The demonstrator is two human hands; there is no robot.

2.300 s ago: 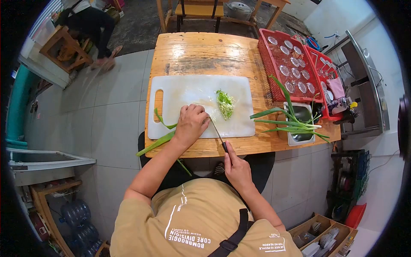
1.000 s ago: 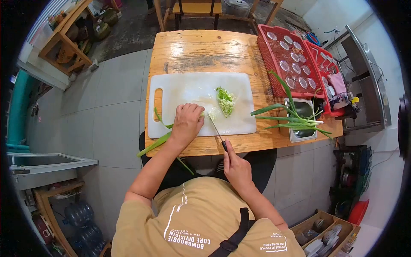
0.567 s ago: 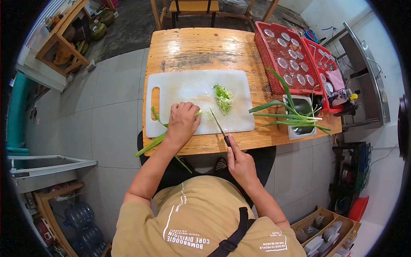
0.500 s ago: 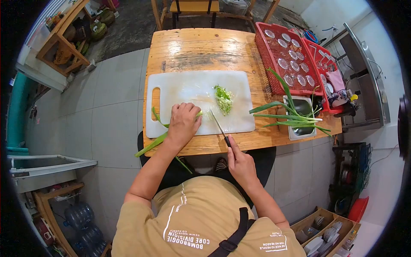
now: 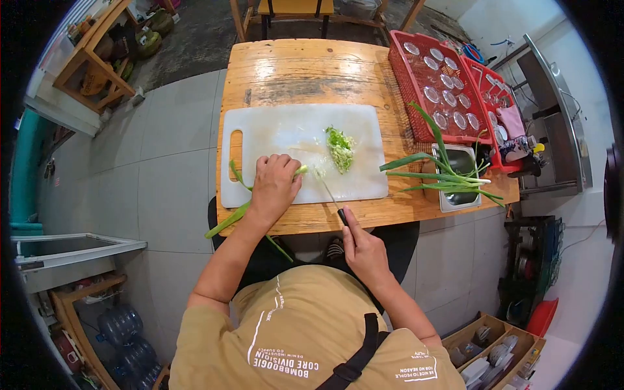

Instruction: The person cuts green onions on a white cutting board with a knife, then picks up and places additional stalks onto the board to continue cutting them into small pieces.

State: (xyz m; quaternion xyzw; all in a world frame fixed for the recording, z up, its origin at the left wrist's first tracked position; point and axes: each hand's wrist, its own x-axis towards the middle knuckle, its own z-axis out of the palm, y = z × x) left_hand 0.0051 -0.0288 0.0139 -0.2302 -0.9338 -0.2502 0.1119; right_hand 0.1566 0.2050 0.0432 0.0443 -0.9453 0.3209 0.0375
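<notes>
Your left hand [image 5: 274, 185] is curled down on the spring onion [image 5: 229, 221] at the near edge of the cutting board [image 5: 279, 127], and your right hand [image 5: 364, 253] is wrapped round the knife [image 5: 330, 192]. The stalks look light, floppy and slick, so pin them close to the cut.

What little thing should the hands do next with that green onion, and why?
Probably bring the black-handled knife down for another thin slice. The left hand pins the long green onion on the white plastic cutting board, its cut end pokes out beside the blade, the right hand grips the handle, and a pile of chopped green bits lies just beyond.
</notes>
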